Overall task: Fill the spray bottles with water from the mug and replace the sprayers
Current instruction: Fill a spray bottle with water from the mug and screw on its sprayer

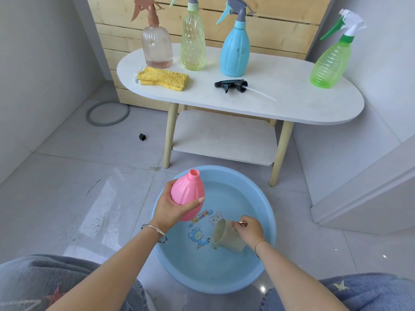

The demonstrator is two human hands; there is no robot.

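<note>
Left hand (170, 209) wraps thumb and fingers round the lower belly of the pink bottle (187, 194) and holds it over the far-left edge of the basin (213, 285). The bottle has no cap. Its long axis runs from the palm up and away, and the open neck leans slightly toward the basin's far rim. Right hand (247, 230) is inside the basin, right of centre, with fingers curled tight on the handle side of the mug (226, 237); the handle itself is mostly hidden. The mug lies tipped in the water, mouth facing left. Key relation: the mug sits lower than the bottle neck and toward the near-right of it, so the pour likely needs a lift and a swing left across the basin to meet the narrow neck. A black sprayer (231, 85) lies loose on the table (292, 104) beyond the basin, probably this bottle's. The basin floor has cartoon bears and a line of coloured lettering, too small to read. No labels are visible on the bottle or mug.
</note>
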